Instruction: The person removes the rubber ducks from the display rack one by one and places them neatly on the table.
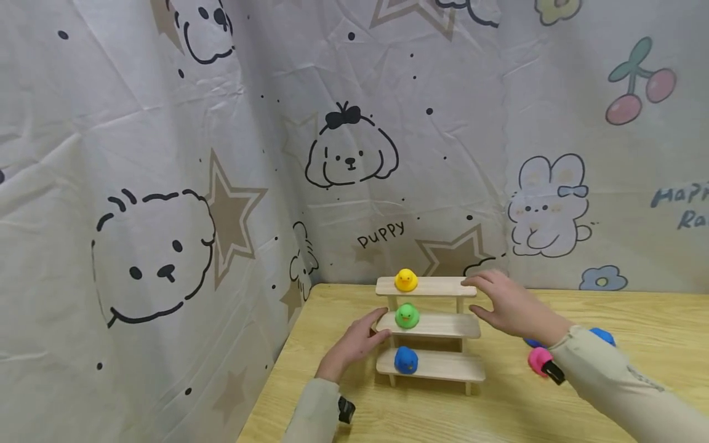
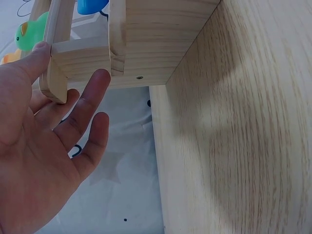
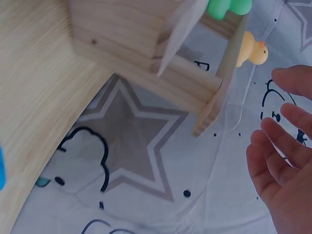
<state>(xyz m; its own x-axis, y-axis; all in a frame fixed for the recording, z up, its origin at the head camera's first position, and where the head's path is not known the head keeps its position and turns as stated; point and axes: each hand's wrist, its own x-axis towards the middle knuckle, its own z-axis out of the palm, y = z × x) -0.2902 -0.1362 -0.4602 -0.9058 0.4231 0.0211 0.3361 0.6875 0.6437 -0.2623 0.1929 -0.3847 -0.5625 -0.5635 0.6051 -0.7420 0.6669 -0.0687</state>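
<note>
A small three-tier wooden shelf (image 1: 443, 367) stands on the table. A yellow rubber duck (image 1: 407, 281) sits on its top tier, a green duck (image 1: 407, 317) on the middle one and a blue duck (image 1: 407, 361) on the lowest, all towards the left end. My left hand (image 1: 359, 340) grips the left end of the middle tier. In the left wrist view its thumb and index finger lie around the board's end, while the other fingers stay spread. By the top tier's right end is my right hand (image 1: 512, 307), fingers apart and holding nothing; the right wrist view shows space between it and the board.
On the table (image 1: 515, 406) to the right lies a pink duck (image 1: 538, 360), partly covered by a black wrist strap. Blue toys (image 1: 602, 336) show behind my right forearm. A printed cloth (image 1: 454, 154) hangs behind the table and along its left side.
</note>
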